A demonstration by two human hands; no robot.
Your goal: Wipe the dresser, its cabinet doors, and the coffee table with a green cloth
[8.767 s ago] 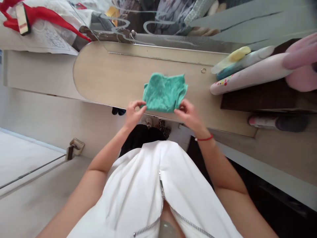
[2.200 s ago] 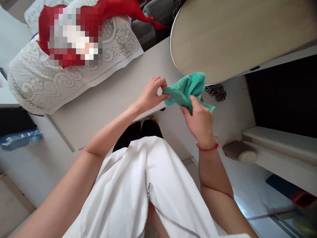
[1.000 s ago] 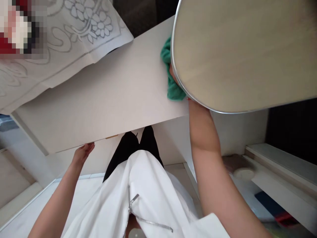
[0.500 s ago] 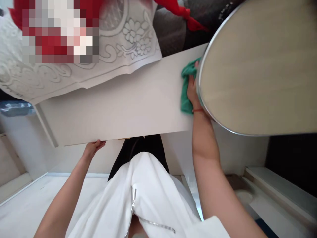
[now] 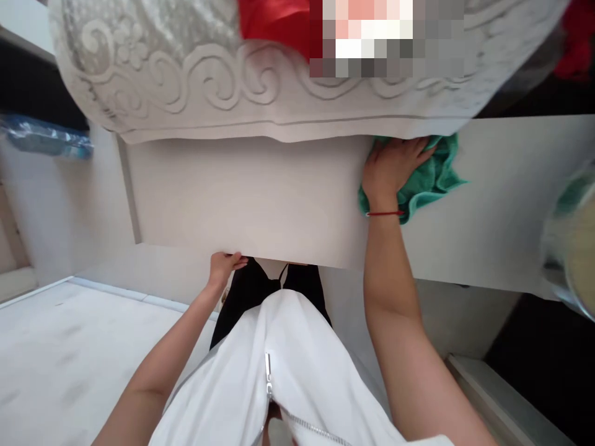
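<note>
My right hand [image 5: 390,170] presses a crumpled green cloth [image 5: 432,179] onto the long white board [image 5: 251,192]. Its fingers are bent over the cloth, which spreads out to the right of the hand. The far edge of the cloth touches the hem of a white embossed cover [image 5: 223,121]. At the near edge of the board is my left hand [image 5: 225,266], closed on that edge with the thumb side up; some of its fingers are hidden beneath.
A red piece of fabric [image 5: 274,28] lies on the cover. On the right stands a round metal-rimmed object [image 5: 574,248], cut off by the frame. A clear bluish plastic bottle or pack [image 5: 46,139] is at far left. Below left is a white panel [image 5: 69,359].
The view has swung to the right. My right hand and the green cloth have moved left along the board, away from the metal-rimmed object. My left hand stays at the board's near edge.
</note>
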